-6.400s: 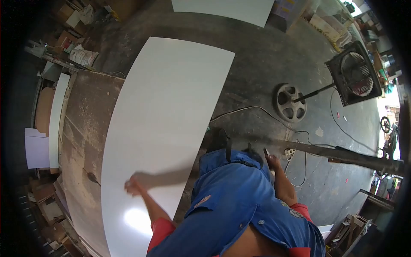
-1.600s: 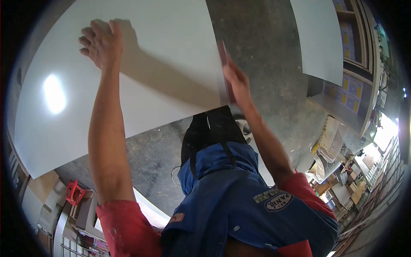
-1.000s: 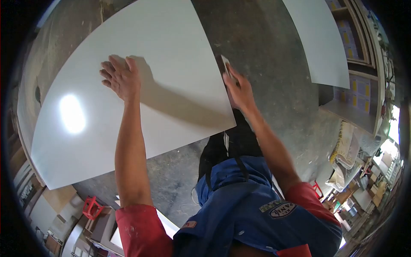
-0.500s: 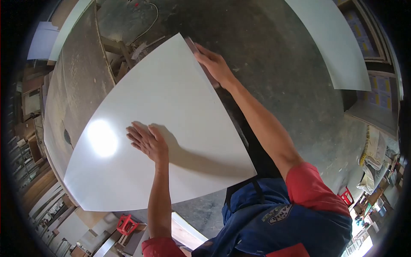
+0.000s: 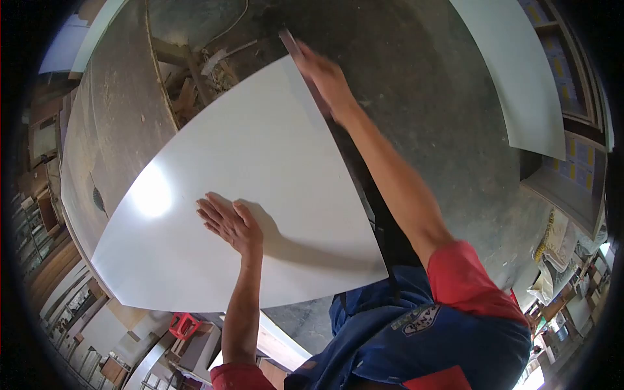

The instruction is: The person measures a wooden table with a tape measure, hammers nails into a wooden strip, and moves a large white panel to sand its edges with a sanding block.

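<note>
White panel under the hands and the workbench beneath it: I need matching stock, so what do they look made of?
White panel: probably laminate-faced sheet, smooth semi-gloss; it mirrors a bright light spot. Workbench: looks like bare wood board, matte, dusty and scuffed.

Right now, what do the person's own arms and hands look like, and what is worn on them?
Both hands are bare, no gloves: the left hand and the right hand. The forearms are uncovered too. Short red sleeves end near the elbows, under a blue garment bearing an oval stitched badge on the chest.
</note>
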